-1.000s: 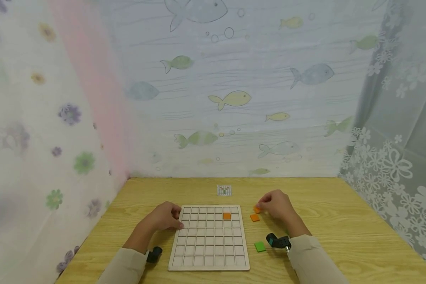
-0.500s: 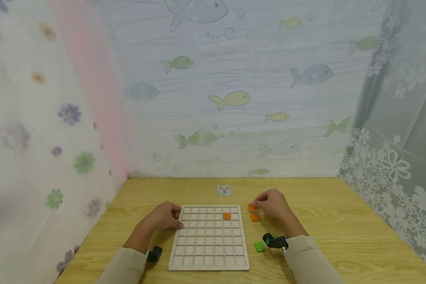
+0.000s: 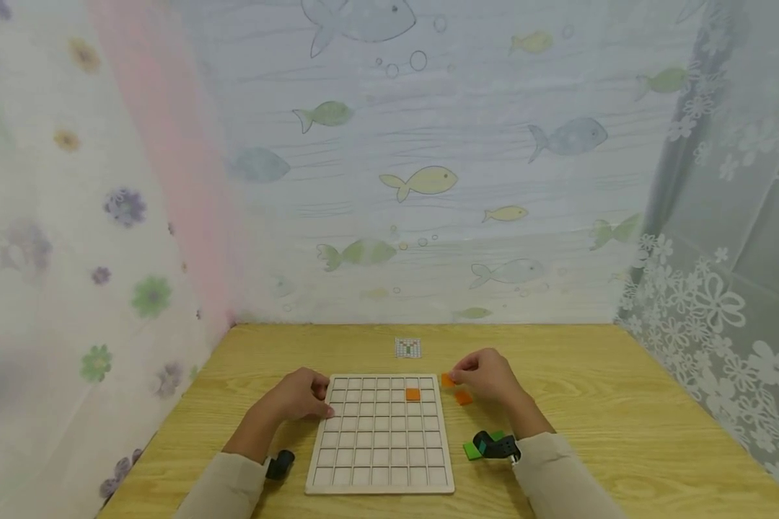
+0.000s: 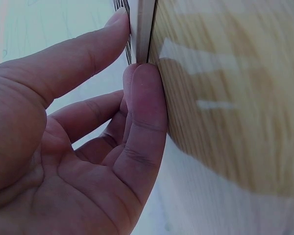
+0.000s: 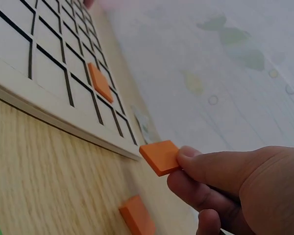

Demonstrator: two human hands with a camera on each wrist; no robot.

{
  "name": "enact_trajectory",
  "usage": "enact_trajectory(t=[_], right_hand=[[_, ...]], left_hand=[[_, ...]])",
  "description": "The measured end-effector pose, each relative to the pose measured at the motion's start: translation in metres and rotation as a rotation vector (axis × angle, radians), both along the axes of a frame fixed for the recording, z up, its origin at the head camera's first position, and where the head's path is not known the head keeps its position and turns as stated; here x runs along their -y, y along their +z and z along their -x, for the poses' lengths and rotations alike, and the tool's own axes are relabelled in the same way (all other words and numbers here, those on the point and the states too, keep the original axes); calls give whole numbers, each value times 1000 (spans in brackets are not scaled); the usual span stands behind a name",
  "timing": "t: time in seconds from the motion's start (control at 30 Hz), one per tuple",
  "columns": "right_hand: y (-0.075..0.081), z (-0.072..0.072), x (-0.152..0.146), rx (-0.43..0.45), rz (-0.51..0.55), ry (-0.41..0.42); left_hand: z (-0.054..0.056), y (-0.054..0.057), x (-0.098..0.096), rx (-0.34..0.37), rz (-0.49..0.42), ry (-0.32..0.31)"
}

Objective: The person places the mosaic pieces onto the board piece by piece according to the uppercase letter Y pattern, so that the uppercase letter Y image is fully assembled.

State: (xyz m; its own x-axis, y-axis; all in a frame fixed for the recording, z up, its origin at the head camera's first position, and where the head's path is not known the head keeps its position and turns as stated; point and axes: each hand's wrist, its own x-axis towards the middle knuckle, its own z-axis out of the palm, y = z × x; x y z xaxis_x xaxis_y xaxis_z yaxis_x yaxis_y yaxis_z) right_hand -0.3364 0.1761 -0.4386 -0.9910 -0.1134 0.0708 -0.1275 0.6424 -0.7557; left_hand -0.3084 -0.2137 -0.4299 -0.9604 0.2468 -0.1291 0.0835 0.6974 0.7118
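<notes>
A pale wooden grid board [image 3: 381,435] lies flat on the table, with one orange square tile [image 3: 412,394] in a cell of its upper right. My left hand [image 3: 298,396] holds the board's left edge; in the left wrist view the thumb [image 4: 118,24] lies on the gridded face and curled fingertips [image 4: 147,81] meet the edge. Just off the board's far right corner, my right hand [image 3: 490,376] pinches a second orange tile [image 5: 160,156] by one side, between thumb and fingers. Below it another orange tile [image 5: 137,215] rests on the table.
Green tiles [image 3: 472,451] lie right of the board, partly behind the right wrist's black camera [image 3: 493,445]. A small printed grid card [image 3: 408,348] lies beyond the board. A fish-patterned curtain [image 3: 422,216] hangs behind the wooden table [image 3: 591,404].
My right hand has moved left with the pinched orange tile, from beside the loose orange tile to the board's corner. The left hand has stayed at the board's edge.
</notes>
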Motion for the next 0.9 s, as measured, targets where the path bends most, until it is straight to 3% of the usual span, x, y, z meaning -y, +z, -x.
enact_trajectory(t=[0.6, 0.9], right_hand=[[6, -9, 23, -12, 57, 60], [0, -10, 34, 7, 60, 92]], left_hand=[[2, -2, 1, -12, 13, -10], [2, -2, 0, -7, 5, -11]])
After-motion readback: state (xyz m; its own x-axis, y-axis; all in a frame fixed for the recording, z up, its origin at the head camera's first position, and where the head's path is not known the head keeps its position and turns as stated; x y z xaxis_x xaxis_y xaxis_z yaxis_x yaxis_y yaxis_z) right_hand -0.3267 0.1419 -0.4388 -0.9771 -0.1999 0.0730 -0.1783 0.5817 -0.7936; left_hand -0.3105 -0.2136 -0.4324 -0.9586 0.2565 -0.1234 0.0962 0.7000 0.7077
